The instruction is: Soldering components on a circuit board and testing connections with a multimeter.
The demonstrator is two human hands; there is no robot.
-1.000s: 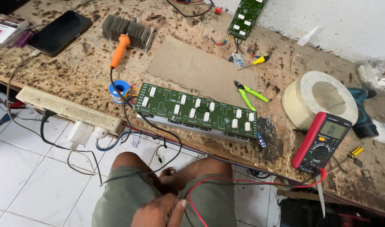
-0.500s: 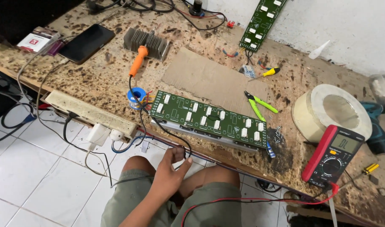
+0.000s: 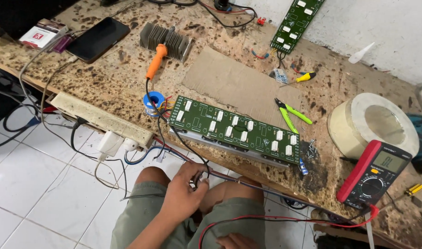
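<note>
Nearest us, our right hand (image 3: 236, 240) lies half cut off, its grip unreadable, while our left hand (image 3: 185, 191) pinches black wires (image 3: 198, 161) just below the green circuit board (image 3: 236, 130) on the worktop (image 3: 109, 78) edge.

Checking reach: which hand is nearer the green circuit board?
Left hand, just below the green circuit board's near edge; right hand sits lower, by the lap.

rough stained wood bench (image 3: 128, 78), matt cardboard sheet (image 3: 234, 83)

Electronics workshop: multimeter (image 3: 374, 174), circuit board (image 3: 235, 129)
</note>
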